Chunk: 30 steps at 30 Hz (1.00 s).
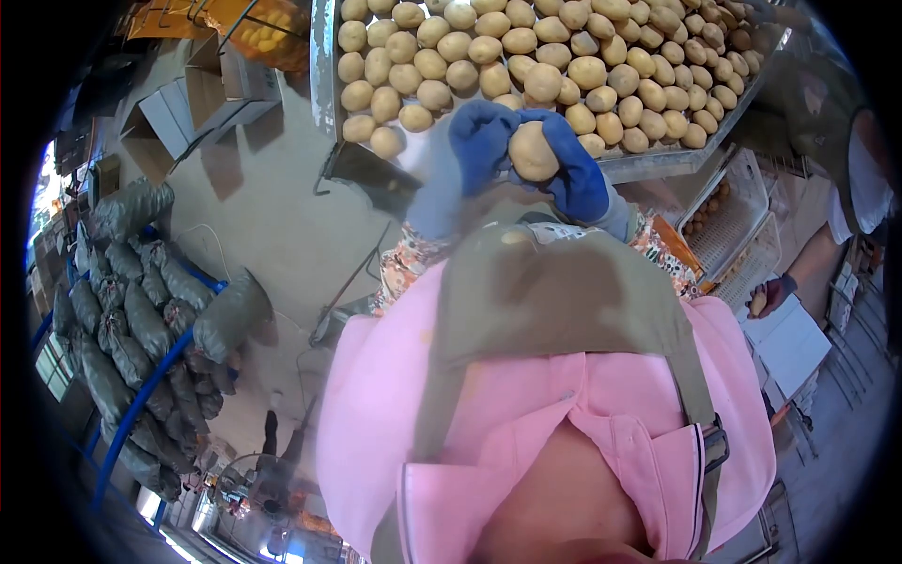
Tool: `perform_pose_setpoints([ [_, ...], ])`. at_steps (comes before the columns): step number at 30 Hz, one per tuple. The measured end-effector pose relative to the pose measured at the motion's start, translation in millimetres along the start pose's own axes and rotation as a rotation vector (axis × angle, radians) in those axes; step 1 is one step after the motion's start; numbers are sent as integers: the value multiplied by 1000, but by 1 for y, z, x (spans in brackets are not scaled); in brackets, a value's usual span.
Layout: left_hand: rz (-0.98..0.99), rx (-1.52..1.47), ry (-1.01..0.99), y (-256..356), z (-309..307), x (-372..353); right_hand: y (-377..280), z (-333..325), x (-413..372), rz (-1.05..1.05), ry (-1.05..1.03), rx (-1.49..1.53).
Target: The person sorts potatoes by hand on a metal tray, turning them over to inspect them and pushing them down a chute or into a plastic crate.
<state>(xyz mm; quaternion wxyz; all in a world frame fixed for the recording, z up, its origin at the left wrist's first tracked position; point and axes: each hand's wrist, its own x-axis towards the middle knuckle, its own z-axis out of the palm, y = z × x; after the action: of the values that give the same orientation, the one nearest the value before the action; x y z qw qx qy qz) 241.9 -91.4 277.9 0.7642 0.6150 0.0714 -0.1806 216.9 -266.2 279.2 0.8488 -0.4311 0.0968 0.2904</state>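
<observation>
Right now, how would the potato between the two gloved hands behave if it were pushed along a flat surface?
The potato looks rounded and oval, so it would probably roll or wobble rather than slide. It seems stiff and solid: the right hand and left hand do not dent it. Its matte, dry-looking skin is likely not slippery.

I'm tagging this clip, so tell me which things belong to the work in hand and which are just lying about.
In hand: potato, left hand, right hand, tray of potatoes.
Lying about: sacks, boxes, crate.
</observation>
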Motion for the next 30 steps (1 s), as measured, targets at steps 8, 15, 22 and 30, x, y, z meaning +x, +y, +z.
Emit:
perform_pose_setpoints([
  [8, -67, -258, -37, -5, 0, 1, 16, -11, 6, -287, 3, -349],
  [15, -101, -190, -8, -8, -4, 8, 3, -9, 8, 212, 144, 215],
  [22, -153, -10, -153, -16, -2, 14, 0, -32, 16, 282, 101, 208],
  [30, 276, 658, -143, -10, 14, 11, -14, -24, 27, 147, 8, 42],
])
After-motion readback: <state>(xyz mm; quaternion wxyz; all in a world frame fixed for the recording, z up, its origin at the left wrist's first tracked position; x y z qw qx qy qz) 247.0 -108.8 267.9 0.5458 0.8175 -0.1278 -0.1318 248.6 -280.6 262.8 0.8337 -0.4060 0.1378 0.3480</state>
